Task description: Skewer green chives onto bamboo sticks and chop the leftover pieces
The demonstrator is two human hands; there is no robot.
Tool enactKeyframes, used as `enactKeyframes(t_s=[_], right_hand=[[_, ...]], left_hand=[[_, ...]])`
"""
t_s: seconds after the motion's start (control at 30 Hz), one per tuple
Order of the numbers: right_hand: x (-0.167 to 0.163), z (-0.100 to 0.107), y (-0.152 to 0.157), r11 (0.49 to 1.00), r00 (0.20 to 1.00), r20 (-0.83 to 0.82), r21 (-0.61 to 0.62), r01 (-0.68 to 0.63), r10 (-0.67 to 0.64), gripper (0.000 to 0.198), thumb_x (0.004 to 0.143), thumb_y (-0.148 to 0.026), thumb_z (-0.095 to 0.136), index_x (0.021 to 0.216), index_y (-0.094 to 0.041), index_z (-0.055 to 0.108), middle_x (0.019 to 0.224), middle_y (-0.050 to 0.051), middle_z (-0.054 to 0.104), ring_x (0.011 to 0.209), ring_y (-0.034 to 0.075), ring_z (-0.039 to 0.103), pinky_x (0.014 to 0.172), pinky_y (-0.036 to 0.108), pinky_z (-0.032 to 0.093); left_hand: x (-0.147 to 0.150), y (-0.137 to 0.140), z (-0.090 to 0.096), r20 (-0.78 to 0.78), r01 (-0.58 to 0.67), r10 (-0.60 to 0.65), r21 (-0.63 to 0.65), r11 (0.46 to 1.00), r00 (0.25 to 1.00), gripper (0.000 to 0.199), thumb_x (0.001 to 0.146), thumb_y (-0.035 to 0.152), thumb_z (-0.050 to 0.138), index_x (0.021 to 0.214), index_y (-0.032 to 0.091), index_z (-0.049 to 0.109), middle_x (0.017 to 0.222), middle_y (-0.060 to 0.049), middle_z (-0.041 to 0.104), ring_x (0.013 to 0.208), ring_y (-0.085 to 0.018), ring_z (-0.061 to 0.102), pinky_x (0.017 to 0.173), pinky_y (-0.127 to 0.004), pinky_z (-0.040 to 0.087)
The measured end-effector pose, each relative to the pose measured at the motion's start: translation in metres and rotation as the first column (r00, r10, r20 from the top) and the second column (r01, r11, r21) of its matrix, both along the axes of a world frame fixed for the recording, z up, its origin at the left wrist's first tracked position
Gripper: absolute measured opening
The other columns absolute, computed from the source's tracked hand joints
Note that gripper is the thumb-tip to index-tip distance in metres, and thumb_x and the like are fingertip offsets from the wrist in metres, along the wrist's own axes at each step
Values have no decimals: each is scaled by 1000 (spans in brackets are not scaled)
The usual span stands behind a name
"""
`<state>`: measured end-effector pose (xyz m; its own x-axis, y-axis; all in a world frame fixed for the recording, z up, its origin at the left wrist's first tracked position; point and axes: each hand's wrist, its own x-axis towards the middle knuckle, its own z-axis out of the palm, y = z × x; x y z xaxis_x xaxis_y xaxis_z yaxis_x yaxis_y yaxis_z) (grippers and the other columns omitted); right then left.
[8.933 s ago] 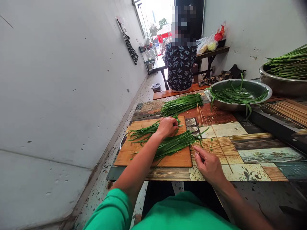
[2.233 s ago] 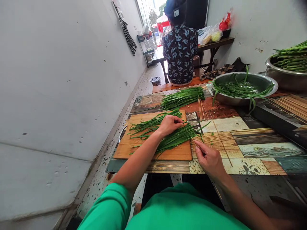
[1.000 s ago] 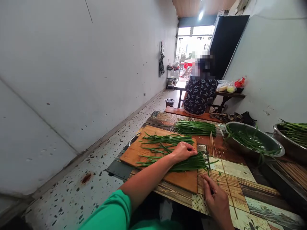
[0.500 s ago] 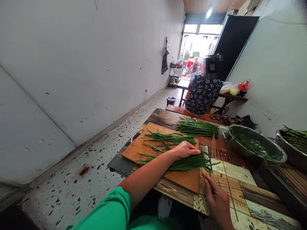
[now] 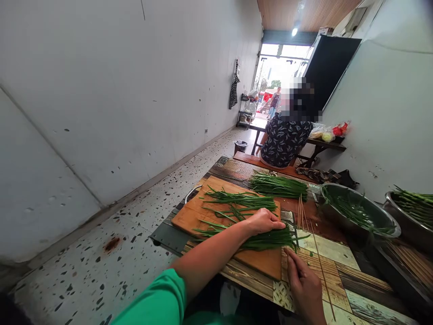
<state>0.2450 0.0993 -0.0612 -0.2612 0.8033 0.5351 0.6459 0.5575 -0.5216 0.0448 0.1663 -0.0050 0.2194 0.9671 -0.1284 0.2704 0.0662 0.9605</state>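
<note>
My left hand lies palm down on a row of green chive leaves on a wooden cutting board. It presses them flat. My right hand is at the cut ends of the row, fingers pinched on a thin bamboo skewer pointed into the leaves. More loose chives lie further back on the board. A separate chive bundle rests on the table behind it.
Several bare skewers lie on the patterned table. Two steel bowls of greens stand at the right. A person in a patterned shirt sits with their back to me on a bench. A white wall runs along the left.
My head has lifted, so the room and doorway now show. My left hand has flattened on the chive row. My right hand stays at the leaf ends with the skewer.
</note>
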Motion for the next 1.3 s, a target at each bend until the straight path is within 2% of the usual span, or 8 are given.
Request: enactKeyframes(t_s=[0.23, 0.4, 0.53, 0.63, 0.77, 1.0, 1.13, 1.3], right_hand=[[-2, 7, 0, 986, 990, -45, -104, 131, -136, 40, 90, -45, 45, 101, -16, 71, 96, 8, 74, 82, 20, 71, 67, 27, 56], [-5, 8, -4, 955, 968, -72, -196, 224, -242, 42, 87, -43, 46, 99, -13, 72, 88, 10, 74, 71, 20, 69, 61, 28, 52], [-10, 5, -6, 959, 978, -24, -199, 200, -209, 38, 86, -39, 46, 101, -15, 72, 92, 9, 74, 72, 19, 69, 62, 27, 51], [-13, 5, -7, 967, 979, 34, -149, 205, -202, 36, 86, -36, 45, 100, -17, 73, 89, 8, 74, 69, 19, 69, 60, 26, 50], [-15, 4, -6, 969, 973, 82, -97, 225, -218, 35, 87, -33, 45, 100, -17, 73, 89, 8, 74, 68, 19, 69, 58, 26, 49], [-14, 3, -8, 969, 971, 101, -100, 224, -214, 35, 89, -32, 44, 102, -17, 72, 94, 8, 74, 72, 19, 70, 62, 25, 50], [-14, 4, -9, 969, 971, 114, -110, 222, -210, 34, 89, -30, 43, 103, -18, 72, 90, 8, 74, 68, 19, 69, 60, 25, 50], [-13, 5, -10, 964, 973, 104, -152, 218, -204, 34, 89, -29, 43, 105, -19, 72, 88, 7, 74, 69, 19, 69, 61, 25, 51]], left_hand=[[-16, -16, 24, -430, 218, -137, 144, 965, 892, 73, 63, 59, 72, 122, 17, 63, 93, -4, 67, 82, -18, 59, 66, -23, 41], [-69, -37, 32, -724, 359, -219, 42, 933, 654, 49, 69, 42, 72, 111, 18, 68, 100, -6, 71, 89, -21, 63, 72, -24, 43], [-140, -39, 40, -769, 244, -238, -110, 963, 594, 41, 70, 40, 69, 106, 20, 70, 94, -2, 71, 81, -16, 62, 66, -20, 41], [-177, -43, 61, -886, 80, -178, -159, 984, 428, 36, 70, 44, 67, 99, 21, 73, 87, -2, 72, 76, -17, 61, 65, -22, 40], [-155, -42, 89, -978, 31, -6, 1, 1000, 209, 36, 74, 46, 65, 103, 26, 72, 100, -4, 72, 90, -21, 63, 77, -27, 41], [-27, 17, 50, -933, 350, 129, 251, 902, 337, 26, 86, 30, 56, 106, 22, 70, 105, -7, 71, 102, -24, 62, 88, -34, 41], [-11, 48, 25, -917, 334, 90, 232, 914, 389, 26, 81, 27, 63, 105, 21, 72, 99, -8, 71, 96, -24, 63, 83, -32, 43], [-19, 54, 26, -894, 341, 24, 195, 919, 447, 27, 79, 24, 64, 104, 22, 73, 90, -3, 73, 83, -19, 64, 76, -26, 44]])
